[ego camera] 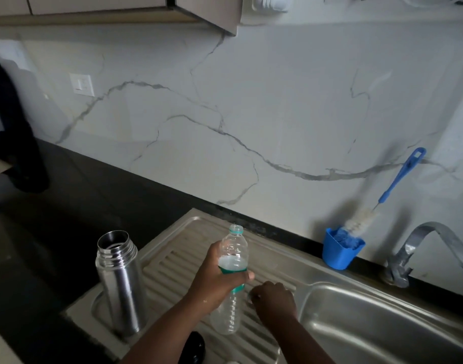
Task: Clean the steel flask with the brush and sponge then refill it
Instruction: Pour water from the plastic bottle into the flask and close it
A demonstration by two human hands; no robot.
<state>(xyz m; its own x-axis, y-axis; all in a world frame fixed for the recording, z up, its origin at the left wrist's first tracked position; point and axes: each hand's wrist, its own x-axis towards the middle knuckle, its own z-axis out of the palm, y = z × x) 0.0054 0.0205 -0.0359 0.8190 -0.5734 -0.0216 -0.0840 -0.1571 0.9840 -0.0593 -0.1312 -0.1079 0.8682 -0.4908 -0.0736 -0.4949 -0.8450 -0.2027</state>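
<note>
Head: ribbed plastic bottle [231, 279], cylindrical steel flask [120, 282]

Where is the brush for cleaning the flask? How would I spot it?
Find the steel tap behind the sink. Just left of it, against the marble wall, stands a blue cup. The brush leans out of it: white bristles, long blue handle.

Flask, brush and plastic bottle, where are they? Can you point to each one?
Flask [121, 282], head view, on its steel side.
Brush [360, 221], head view, on the white bristles.
Plastic bottle [234, 248], head view, on the clear upper part above the left hand [217, 274].
</note>
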